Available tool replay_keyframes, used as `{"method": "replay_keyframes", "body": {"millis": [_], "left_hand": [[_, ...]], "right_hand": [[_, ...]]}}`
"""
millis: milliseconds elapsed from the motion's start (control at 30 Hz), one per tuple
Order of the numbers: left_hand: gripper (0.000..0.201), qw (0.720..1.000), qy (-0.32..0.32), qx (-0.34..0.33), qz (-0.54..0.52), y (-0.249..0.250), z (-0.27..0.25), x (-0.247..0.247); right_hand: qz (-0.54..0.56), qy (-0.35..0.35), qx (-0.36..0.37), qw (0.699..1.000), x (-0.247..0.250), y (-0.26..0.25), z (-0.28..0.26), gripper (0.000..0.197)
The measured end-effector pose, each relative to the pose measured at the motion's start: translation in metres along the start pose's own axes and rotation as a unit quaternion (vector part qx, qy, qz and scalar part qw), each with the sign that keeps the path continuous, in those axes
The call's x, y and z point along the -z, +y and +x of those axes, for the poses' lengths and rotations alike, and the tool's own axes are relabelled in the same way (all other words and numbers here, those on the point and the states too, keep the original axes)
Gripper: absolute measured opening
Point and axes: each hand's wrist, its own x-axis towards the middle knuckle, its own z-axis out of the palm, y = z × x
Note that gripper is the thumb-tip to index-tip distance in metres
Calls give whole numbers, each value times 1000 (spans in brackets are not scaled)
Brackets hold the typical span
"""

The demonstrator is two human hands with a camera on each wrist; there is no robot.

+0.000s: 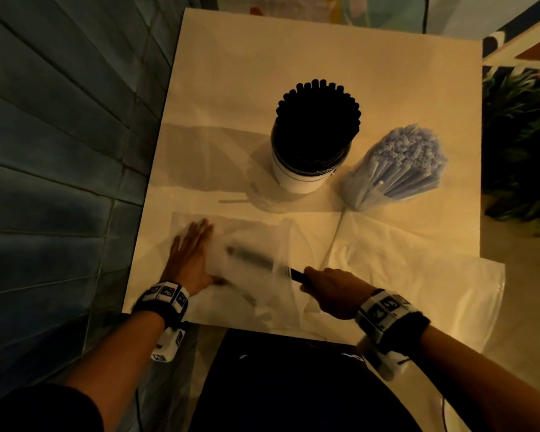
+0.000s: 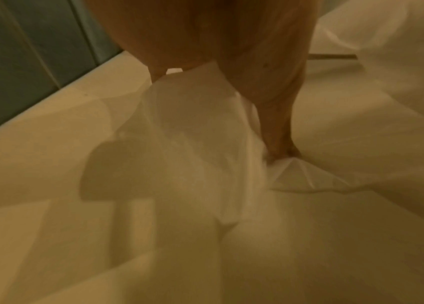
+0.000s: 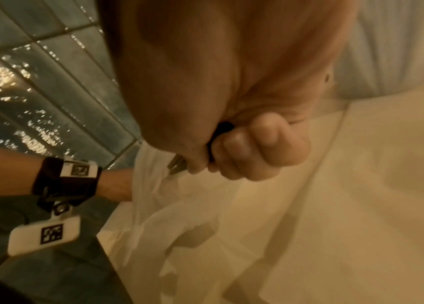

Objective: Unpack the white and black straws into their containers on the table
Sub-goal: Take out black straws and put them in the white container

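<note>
Left hand (image 1: 190,255) fingers flat on plastic bag (image 1: 256,244), right hand (image 1: 331,291) gripping knife (image 1: 298,275); straw cup (image 1: 306,173) beyond

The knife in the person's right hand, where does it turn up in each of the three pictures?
Head view: the knife lies low and centre, its blurred blade under the clear plastic bag and its dark handle in the right hand.
Left wrist view: not in it.
Right wrist view: mid-frame, the knife shows as a dark handle inside the curled fingers, with the metal tip poking out toward the bag.
Shared landmark: the crumpled clear plastic bag on the table.
</note>
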Motion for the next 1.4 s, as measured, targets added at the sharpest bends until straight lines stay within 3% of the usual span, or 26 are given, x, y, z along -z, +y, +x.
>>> {"method": "replay_keyframes", "body": {"millis": [233,367,433,500,600,733,800,833,933,1000,1067,1133,1167,1233,1300,1400], "left_hand": [[148,999,-14,29,-2,-3,-7,9],[148,998,-38,36,-25,2,-14,24],[137,997,-16,33,-65,20,-20,39],[125,990,18,13,-136,48,-24,56],[113,950,-9,-64,-306,102,-27,79],[76,835,-117,-152,-515,174,-34,105],[46,821,-59,-180,-539,201,-38,117],[42,812,-12,-176,-557,210,-38,122],[48,777,120,-133,-603,216,-37,129],[50,795,145,-130,-574,209,-34,127],[49,855,135,-129,-484,205,-29,121],[42,905,71,-171,-383,215,-30,118],[40,909,24,-198,-366,223,-33,117],[33,886,-43,-201,-416,241,-32,113],[23,887,7,-202,-414,251,-24,108],[22,890,149,-281,-327,248,-9,107]], "right_hand": [[110,70,-61,990,-8,74,-49,25],[100,119,-110,982,-18,101,-84,25],[107,187,-95,972,-19,99,-97,36],[160,248,-43,954,-14,82,-100,35],[219,293,49,929,0,44,-86,23],[212,280,167,921,18,-10,-50,23],[192,270,202,922,26,-27,-38,33],[184,268,215,921,29,-30,-34,35],[167,255,196,932,41,-23,-38,29],[184,291,154,926,53,-12,-50,43],[242,365,162,884,68,-10,-64,48],[309,395,203,841,85,-24,-76,46],[349,397,225,819,93,-35,-80,40],[455,402,263,750,104,-55,-78,21],[527,443,257,678,115,-65,-72,38],[576,495,271,592,139,-59,-70,47]]}}
